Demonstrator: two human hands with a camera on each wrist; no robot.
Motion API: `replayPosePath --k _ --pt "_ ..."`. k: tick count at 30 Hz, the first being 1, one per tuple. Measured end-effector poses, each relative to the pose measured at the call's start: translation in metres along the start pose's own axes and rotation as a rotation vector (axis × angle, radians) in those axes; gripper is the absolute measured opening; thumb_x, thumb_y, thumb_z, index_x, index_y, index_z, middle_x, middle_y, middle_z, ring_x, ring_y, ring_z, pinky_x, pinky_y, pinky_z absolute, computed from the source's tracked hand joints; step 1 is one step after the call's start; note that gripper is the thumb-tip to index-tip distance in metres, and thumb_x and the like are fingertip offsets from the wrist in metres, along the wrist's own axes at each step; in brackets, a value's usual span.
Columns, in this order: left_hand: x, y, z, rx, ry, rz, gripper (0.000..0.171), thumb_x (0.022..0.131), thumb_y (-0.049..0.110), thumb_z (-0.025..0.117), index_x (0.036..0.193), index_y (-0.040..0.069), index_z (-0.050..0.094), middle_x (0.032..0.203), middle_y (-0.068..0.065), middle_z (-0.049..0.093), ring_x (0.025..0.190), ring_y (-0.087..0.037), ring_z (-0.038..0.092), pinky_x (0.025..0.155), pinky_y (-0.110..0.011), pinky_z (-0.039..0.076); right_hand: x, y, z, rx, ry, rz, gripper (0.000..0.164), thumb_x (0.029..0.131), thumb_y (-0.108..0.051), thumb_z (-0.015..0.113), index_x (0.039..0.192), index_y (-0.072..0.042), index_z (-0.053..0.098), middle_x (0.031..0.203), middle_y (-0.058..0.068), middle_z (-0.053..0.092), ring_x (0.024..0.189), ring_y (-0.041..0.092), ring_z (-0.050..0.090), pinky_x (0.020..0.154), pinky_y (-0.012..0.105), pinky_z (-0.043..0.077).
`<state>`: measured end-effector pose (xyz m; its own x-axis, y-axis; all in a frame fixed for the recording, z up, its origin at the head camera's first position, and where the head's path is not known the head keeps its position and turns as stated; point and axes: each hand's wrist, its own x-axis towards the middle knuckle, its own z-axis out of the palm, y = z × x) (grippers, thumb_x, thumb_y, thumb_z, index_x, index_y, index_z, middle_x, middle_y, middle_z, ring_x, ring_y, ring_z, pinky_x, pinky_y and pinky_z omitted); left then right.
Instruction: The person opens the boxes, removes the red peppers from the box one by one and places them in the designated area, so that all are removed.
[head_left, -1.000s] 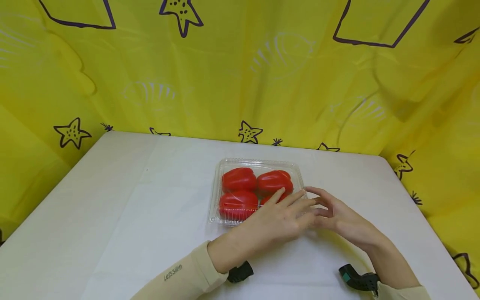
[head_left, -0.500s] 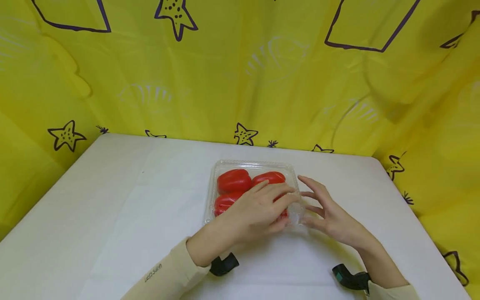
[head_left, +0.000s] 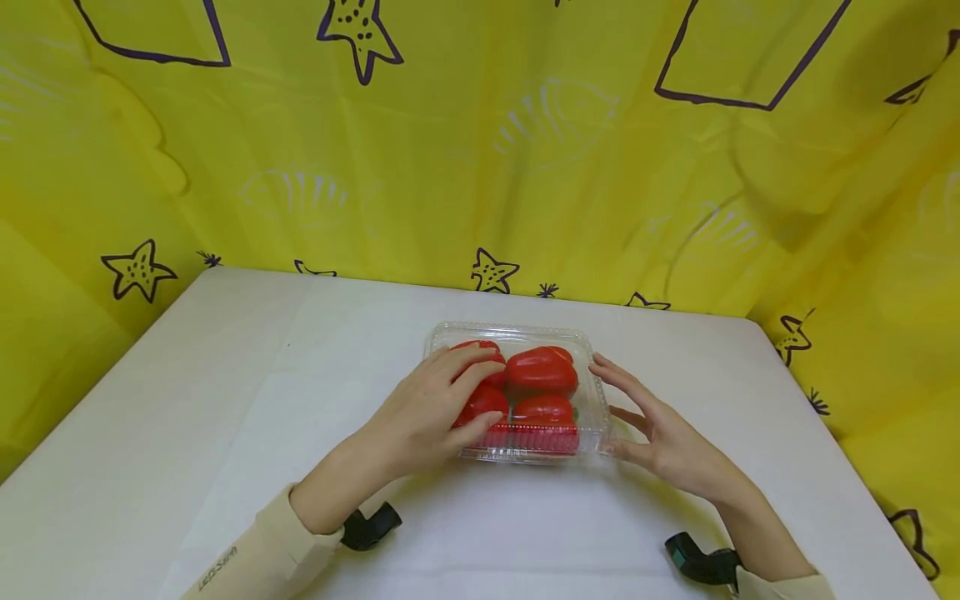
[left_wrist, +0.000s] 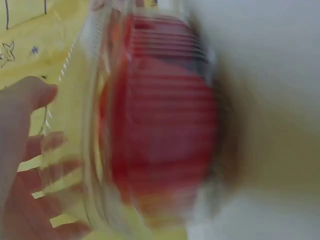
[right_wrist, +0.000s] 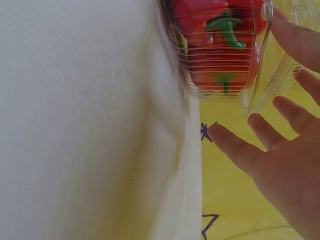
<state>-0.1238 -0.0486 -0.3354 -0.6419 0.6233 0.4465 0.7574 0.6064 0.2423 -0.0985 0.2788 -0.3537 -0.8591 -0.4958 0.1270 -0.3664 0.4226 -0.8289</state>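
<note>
1. Yellow printed cloth (head_left: 420,167) hangs behind the table, perhaps as a screen.
2. The white table (head_left: 225,433) supports everything.
3. A clear clamshell container (head_left: 592,417) rests there between both hands, likely for two-sided reach.
4. The left hand (head_left: 423,408), loosely spread over its left side, shows no grip; contact is unclear.
5. The right hand (head_left: 671,442), fingers spread, flanks its right edge, apparently to steady it.
6. Red bell peppers (head_left: 543,372) sit two by two inside, presumably to fit.

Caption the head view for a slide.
Left hand over, right hand beside a clear box of red peppers on a white table, yellow curtain behind.
</note>
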Motion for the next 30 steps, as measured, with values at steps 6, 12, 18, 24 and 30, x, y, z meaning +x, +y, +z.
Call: replayPosePath --k 6,12,18,24,30 --pt "-0.02 -0.013 0.0 0.027 0.02 -0.099 0.074 0.083 0.048 0.074 0.142 0.01 0.05 0.149 -0.01 0.047 0.142 -0.03 0.041 0.118 -0.05 0.035 -0.002 0.0 -0.001 0.007 0.001 0.005 0.086 0.086 -0.002 0.072 0.157 -0.019 0.026 0.167 -0.001 0.013 0.147 -0.007 0.016 0.107 0.013 0.038" --pt "-0.037 -0.018 0.006 -0.005 -0.02 -0.219 0.11 0.072 0.059 0.079 0.153 0.003 0.03 0.162 -0.018 0.026 0.146 -0.038 0.034 0.103 -0.051 0.05 0.0 0.001 0.0 0.006 -0.012 -0.006 0.085 0.087 -0.004 0.072 0.157 -0.015 0.026 0.168 0.001 0.013 0.148 -0.006 0.017 0.107 0.013 0.038" --pt "-0.043 -0.017 0.01 -0.186 -0.092 -0.342 0.128 0.068 0.059 0.084 0.159 0.007 0.011 0.166 -0.02 0.013 0.146 -0.041 0.035 0.093 -0.052 0.056 0.001 0.002 0.0 0.005 -0.014 -0.003 0.085 0.087 -0.003 0.072 0.157 -0.015 0.026 0.168 0.001 0.013 0.147 -0.007 0.018 0.107 0.014 0.039" --pt "-0.044 -0.019 0.013 -0.406 -0.114 -0.437 0.128 0.069 0.047 0.087 0.16 0.012 0.004 0.166 -0.009 0.018 0.15 -0.03 0.028 0.11 -0.054 0.042 0.0 0.003 0.001 0.013 -0.012 -0.006 0.084 0.087 -0.005 0.073 0.156 -0.013 0.026 0.167 0.002 0.013 0.147 -0.006 0.019 0.108 0.015 0.039" --pt "-0.043 -0.019 0.014 -0.495 -0.175 -0.467 0.125 0.077 0.048 0.081 0.16 0.014 -0.006 0.168 -0.004 0.004 0.155 -0.026 0.014 0.118 -0.052 0.031 -0.001 0.004 -0.001 -0.003 -0.001 -0.005 0.084 0.087 -0.006 0.073 0.156 -0.012 0.026 0.167 0.002 0.015 0.146 -0.006 0.021 0.107 0.015 0.039"
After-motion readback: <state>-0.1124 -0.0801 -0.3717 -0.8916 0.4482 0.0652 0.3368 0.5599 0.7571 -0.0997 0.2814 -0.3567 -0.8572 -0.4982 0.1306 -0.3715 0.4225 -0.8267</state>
